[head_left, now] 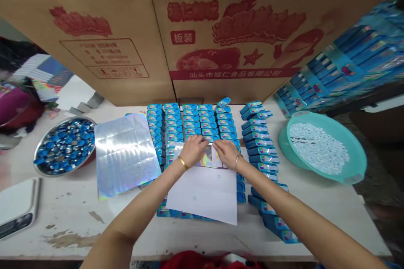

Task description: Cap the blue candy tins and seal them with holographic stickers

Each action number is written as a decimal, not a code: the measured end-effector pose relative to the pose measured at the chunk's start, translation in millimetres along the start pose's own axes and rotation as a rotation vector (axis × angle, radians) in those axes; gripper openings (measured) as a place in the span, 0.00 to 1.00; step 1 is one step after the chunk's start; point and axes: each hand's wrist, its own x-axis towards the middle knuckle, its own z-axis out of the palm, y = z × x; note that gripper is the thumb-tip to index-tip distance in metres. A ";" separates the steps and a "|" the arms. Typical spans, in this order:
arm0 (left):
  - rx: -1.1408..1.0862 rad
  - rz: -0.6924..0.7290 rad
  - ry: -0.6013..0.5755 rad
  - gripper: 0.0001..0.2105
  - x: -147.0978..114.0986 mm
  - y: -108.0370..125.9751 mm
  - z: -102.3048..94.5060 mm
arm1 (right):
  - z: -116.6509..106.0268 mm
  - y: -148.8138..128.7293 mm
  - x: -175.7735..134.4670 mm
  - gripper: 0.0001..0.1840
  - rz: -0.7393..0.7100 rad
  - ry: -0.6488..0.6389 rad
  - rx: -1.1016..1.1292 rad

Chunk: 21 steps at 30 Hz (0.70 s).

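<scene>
My left hand (193, 150) and my right hand (226, 153) are close together over the middle of the table. Both have their fingers bent and pinched at the far end of a sheet (202, 195), white on its near part and shiny rainbow silver between the hands. Small blue boxes (191, 118) stand in rows beneath and beyond the sheet, which hides some of them. More blue boxes (262, 151) form a looser row right of my right hand. To the left, a large silvery holographic sheet (124, 159) lies over part of the rows.
A metal bowl (65, 147) of blue and silver pieces and a white scale (19, 201) are on the left. At right stands a green basin (322, 147) of small white pieces. A big cardboard box (221, 88) backs the table (151, 241); wrapped blue packs (341, 67) are stacked at far right.
</scene>
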 end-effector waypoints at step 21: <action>-0.808 -0.434 0.698 0.04 6.0 33.8 -58.1 | -23.6 68.0 73.7 0.22 -0.056 0.140 -0.042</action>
